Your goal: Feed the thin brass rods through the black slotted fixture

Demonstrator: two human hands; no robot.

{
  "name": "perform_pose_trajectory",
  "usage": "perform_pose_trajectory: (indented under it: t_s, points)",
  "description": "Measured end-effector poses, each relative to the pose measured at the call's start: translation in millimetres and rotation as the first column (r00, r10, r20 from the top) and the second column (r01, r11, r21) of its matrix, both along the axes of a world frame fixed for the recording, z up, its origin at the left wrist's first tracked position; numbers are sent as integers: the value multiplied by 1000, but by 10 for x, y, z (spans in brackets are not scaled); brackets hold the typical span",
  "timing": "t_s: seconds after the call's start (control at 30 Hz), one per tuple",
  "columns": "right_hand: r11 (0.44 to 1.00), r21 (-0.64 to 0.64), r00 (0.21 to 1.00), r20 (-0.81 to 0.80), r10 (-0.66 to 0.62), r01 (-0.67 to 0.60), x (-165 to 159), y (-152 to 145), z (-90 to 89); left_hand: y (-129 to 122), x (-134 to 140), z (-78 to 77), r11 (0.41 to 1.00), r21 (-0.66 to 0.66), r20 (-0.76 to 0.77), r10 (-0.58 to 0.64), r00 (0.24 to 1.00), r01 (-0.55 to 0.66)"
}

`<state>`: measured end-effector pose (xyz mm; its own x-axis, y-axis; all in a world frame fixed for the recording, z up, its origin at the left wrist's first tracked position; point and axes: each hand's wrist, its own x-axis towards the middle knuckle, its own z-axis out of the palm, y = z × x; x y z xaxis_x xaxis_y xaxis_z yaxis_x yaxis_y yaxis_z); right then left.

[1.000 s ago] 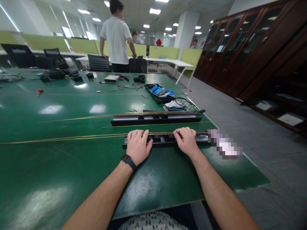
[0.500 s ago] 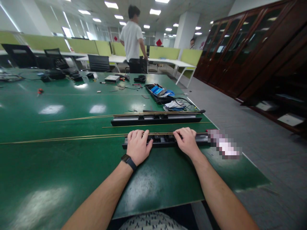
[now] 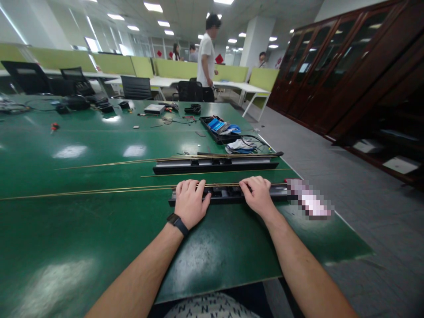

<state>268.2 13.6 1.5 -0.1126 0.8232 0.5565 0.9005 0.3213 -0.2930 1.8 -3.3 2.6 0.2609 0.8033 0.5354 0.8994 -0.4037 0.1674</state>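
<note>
A long black rail with a silvery inner face (image 3: pixel 227 199) lies crosswise before me on the green table. My left hand (image 3: pixel 189 201) drapes over its left part, fingers curled across the far edge and thumb on the near side. Thin brass-coloured rods (image 3: pixel 99 191) run along the rail's top and stick out far to the left. Farther right, my right hand (image 3: pixel 258 193) is closed, thumb and index finger pinched at the rods; its other fingertips are hidden. Behind lies a second black rail (image 3: pixel 215 168) with more thin rods on it, and a single rod (image 3: pixel 172 175) between the two.
A blurred pinkish object (image 3: pixel 311 201) sits at the rail's right end, near the edge of the green table (image 3: pixel 82 234). Beyond are a black tray (image 3: pixel 212 132) with blue items, gloves (image 3: pixel 243 145) and cables. A person in a white shirt (image 3: pixel 206 57) stands past the table.
Both my hands and the rail stay where they were. In the background, the person in the white shirt has moved to the right, and other people have come into view.
</note>
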Motion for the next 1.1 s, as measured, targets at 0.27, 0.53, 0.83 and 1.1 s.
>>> perform_pose_trajectory:
  t_s: [0.27, 0.53, 0.83, 1.1]
  points:
    - [1000, 15, 1000, -8, -12, 12, 10, 9, 2, -1, -5, -4, 1000, 5, -9, 2, 1000, -2]
    - [1000, 8, 1000, -2, -8, 8, 2, 24, -20, 3, -6, -15, 1000, 8, -5, 4, 1000, -4]
    - [1000, 7, 1000, -25, -17, 18, 8, 17, -11, 6, -3, -15, 1000, 19, 5, -4, 1000, 4]
    - [1000, 21, 1000, -3, 2, -2, 4, 25, -19, 4, -3, -30, 1000, 12, 6, -2, 1000, 2]
